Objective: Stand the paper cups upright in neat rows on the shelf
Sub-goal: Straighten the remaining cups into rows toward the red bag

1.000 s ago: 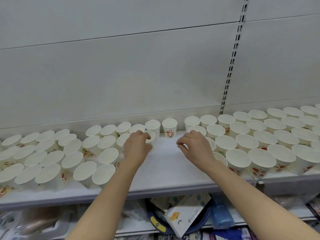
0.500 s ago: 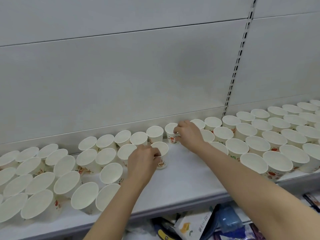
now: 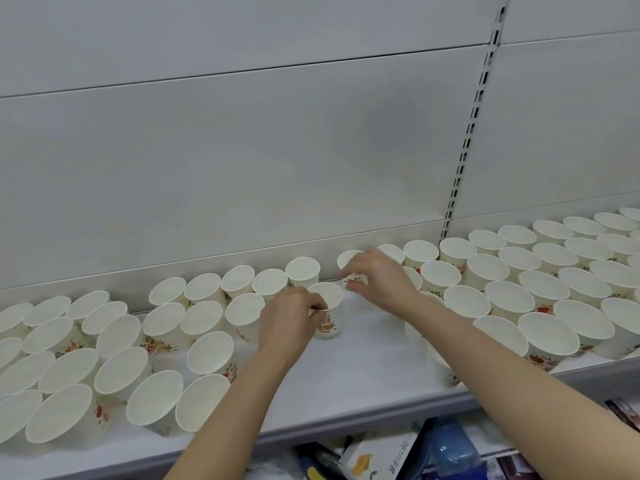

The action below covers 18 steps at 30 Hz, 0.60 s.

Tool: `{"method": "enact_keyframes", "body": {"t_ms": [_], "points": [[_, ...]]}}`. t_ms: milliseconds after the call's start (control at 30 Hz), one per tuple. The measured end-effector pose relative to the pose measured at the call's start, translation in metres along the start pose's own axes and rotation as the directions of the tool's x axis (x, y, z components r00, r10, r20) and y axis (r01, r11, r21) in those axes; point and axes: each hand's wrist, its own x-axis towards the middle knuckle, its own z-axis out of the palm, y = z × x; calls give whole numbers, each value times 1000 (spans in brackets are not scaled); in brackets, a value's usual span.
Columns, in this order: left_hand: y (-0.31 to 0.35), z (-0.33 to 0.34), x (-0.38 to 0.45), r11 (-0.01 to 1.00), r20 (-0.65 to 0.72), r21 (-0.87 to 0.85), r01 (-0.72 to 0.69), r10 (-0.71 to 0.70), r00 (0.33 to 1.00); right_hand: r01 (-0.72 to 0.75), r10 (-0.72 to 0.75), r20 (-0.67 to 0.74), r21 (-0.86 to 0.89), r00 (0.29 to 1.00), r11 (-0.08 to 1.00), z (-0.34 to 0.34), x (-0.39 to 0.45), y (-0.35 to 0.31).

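Both hands' grip unchanged on cups

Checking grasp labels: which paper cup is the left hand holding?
The left hand pinches the rim of the lone cup standing in the shelf's central gap, second row.

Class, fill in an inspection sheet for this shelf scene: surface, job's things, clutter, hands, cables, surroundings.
Surface: white shelf, bare strip in the middle.
Job's things: paper cups upright in rows left and right; one cup stands alone in the gap; another cup at the back row.
Clutter: nothing seen on the shelf.
Hands: left hand pinches the lone cup's rim; right hand grips the back-row cup.
Cables: nothing seen.
Surroundings: white back panel, slotted upright, packaged goods on the shelf below.
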Motion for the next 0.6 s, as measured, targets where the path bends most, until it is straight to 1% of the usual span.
{"method": "enact_keyframes", "body": {"t_ms": [33, 100, 167, 233, 300, 367, 433, 533, 600], "points": [[3, -1, 3, 1000, 4, -8, -11, 11, 1000, 36, -39, 47, 59, 998, 998, -1, -8, -4], [8, -1, 7, 999, 12, -37, -38, 39, 999, 49, -64, 110, 133, 992, 990, -4, -20, -7], [9, 0, 12, 994, 40, -83, -75, 79, 996, 15, -33, 112, 161, 993, 987, -9, -26, -4], [5, -1, 19, 981, 47, -166, -98, 108, 993, -20, 4, 97, 161, 995, 987, -16, -29, -2], [-4, -3, 35, 974, -10, -224, -38, 37, 999, -56, 43, 97, 132, 994, 990, -22, -33, 1], [-13, -4, 55, 985, -51, -159, 66, -75, 996, -61, 49, 116, 100, 992, 993, -25, -37, 5], [-16, -1, 74, 991, -13, -26, 131, -131, 991, -50, 41, 133, 63, 990, 997, -25, -40, 9], [-11, 10, 87, 981, 99, 107, 163, -174, 980, -41, 42, 159, -9, 986, 999, -27, -41, 12], [-10, 17, 90, 973, 107, 149, 173, -190, 976, -34, 42, 160, -53, 986, 998, -27, -40, 13]]}}
